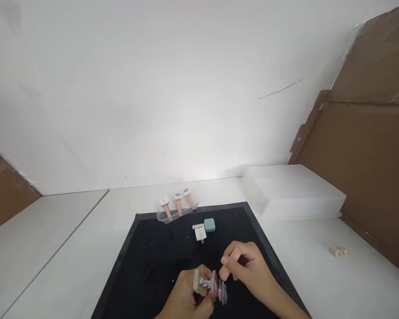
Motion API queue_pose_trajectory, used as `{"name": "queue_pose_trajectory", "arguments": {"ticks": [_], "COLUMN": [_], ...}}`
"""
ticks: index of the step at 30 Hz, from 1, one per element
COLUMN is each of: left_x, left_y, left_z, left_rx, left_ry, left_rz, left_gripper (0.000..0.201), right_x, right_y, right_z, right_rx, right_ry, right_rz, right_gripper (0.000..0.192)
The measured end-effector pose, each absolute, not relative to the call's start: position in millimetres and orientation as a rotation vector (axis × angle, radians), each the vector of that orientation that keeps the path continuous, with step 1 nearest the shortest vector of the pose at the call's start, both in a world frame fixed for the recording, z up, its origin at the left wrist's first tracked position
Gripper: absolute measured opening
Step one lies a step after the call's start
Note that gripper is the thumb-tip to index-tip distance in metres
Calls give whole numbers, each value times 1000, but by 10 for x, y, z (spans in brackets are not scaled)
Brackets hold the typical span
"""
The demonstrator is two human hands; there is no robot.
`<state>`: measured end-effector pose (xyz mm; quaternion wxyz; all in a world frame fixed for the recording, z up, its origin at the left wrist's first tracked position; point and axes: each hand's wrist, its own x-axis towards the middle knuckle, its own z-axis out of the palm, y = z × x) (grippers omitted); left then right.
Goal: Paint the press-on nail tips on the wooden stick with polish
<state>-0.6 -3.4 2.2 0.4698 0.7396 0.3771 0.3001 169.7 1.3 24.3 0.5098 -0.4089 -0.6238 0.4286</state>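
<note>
In my left hand (179,294), near the bottom of the view, is a small part with a pink disc (214,284), a beige square end and clear discs on a shiny stem. My fingers are closed round it. Just to its right, my right hand (254,270) pinches a short peach-coloured stick (231,263), its lower end close to the clear discs. Whether the two touch, I cannot tell. Beyond the hands, a white square-headed piece (200,233) lies beside a teal rounded block (209,225) on the black mat (166,252).
A clear tray (166,220) at the mat's back edge holds three white-headed pieces with peach handles (178,207). At the right rear stands a white translucent box (295,190). Small beige rings (338,252) lie on the white table at right. Brown cardboard (362,146) borders that side.
</note>
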Motion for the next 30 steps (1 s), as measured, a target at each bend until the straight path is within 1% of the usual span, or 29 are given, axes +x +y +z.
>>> {"name": "queue_pose_trajectory", "arguments": {"ticks": [5,8,11,14,17,21,24,28,29,30], "left_x": [-21,-54,-89,-104,-121,-186,-201,-130,-113,-102], "left_y": [-40,-38,-51,-79,-93,-53,-7,21,21,19], "left_z": [5,-25,-91,-190,-286,-380,-399,-256,-192,-125], "left_rx": [1822,1846,1851,1803,1700,1559,1384,1140,1089,1041], "left_ry": [935,954,1011,1159,1199,1081,1002,891,883,879], "left_rz": [724,732,750,890,948,820,832,784,782,722], "left_gripper": [14,12,6,2,8,16,21,39,41,39], "right_x": [1739,1758,1762,1752,1736,1727,1734,1746,1750,1754], "right_y": [53,32,2,-10,3,43,62,64,63,63], "right_z": [214,210,221,230,220,189,188,196,189,179], "right_rx": [-1018,-957,-906,-910,-947,-977,-1004,-982,-969,-955], "right_ry": [-1377,-1372,-1455,-1517,-1524,-1402,-1280,-1179,-1164,-1152], "right_rz": [937,1026,1117,1128,1132,1077,1041,1110,1136,1162], "right_gripper": [37,36,35,37,34,35,35,33,32,31]}}
